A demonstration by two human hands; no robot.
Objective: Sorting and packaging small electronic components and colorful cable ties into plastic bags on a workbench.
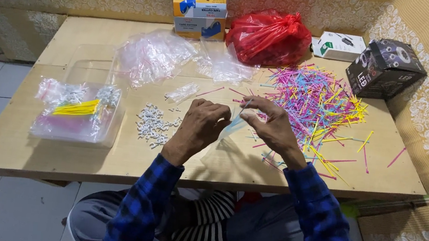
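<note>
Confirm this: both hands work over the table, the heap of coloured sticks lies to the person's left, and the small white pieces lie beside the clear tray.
Wrong on one point: the head view shows the heap of coloured sticks to the person's right, beyond the right hand. The left hand, small white pieces and clear tray are as stated.

Tray [110,125] left on table [21,142], clips [154,125] beside it, ties [317,102] right, boxes [199,10] behind.

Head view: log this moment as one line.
left hand: holds clear bag | right hand: pinches blue stick | coloured sticks right | white clips left
</note>
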